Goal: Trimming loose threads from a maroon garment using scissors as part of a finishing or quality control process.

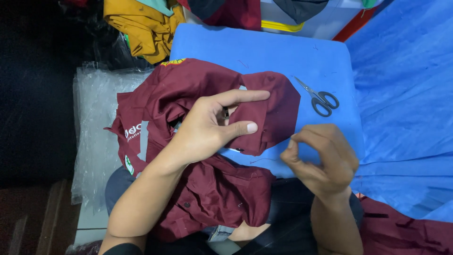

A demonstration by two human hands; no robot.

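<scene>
A maroon work shirt [198,89] with a grey panel and small chest patches lies crumpled over a blue padded surface [264,52] and across my lap. My left hand [214,125] holds a flap of the shirt, with the thumb on top of the cloth and the forefinger stretched along its upper edge. My right hand [321,158] hovers just right of that flap with thumb and fingertips pinched together; a thin thread seems to run from it toward the cloth, too fine to be sure. Black-handled scissors [318,98] lie on the blue surface beyond my right hand.
Clear plastic bags [92,123] are stacked at the left. A mustard-yellow garment [141,26] and other clothes are piled at the back. Blue fabric [406,104] covers the right side, and more maroon cloth [406,231] lies at the lower right.
</scene>
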